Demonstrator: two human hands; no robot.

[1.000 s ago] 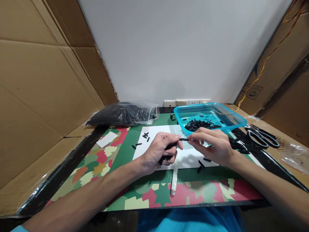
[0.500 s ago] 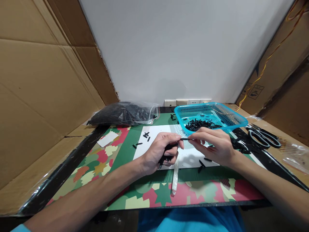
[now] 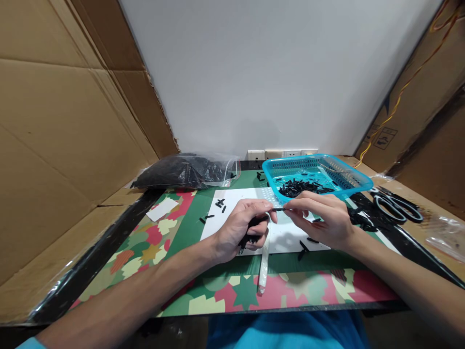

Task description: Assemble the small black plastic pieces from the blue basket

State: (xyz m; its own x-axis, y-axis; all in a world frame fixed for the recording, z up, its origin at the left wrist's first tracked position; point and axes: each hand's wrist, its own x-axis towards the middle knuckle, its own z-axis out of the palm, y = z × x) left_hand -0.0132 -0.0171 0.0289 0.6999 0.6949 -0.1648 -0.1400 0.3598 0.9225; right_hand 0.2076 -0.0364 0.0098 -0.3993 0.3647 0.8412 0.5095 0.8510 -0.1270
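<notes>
Between my two hands runs a thin black tube-like piece [image 3: 279,209], pinched at each end by thumb and finger. My left hand [image 3: 247,223] is closed and also keeps a bunch of black pieces [image 3: 247,238] in its curled palm. On the piece's other end, my right hand [image 3: 321,218] pinches with its fingertips. Below both hands lies a white sheet [image 3: 286,235] with several loose black pieces [image 3: 220,202] on it. A blue plastic basket [image 3: 363,186] behind my right hand holds a heap of similar short black pieces [image 3: 303,187].
A clear bag [image 3: 185,170] full of black material lies at the back left. Scissors [image 3: 397,206] rest at the right, near a crumpled plastic bag [image 3: 448,235]. A whitish strip [image 3: 264,269] lies in front. Cardboard walls [image 3: 72,97] stand at both sides.
</notes>
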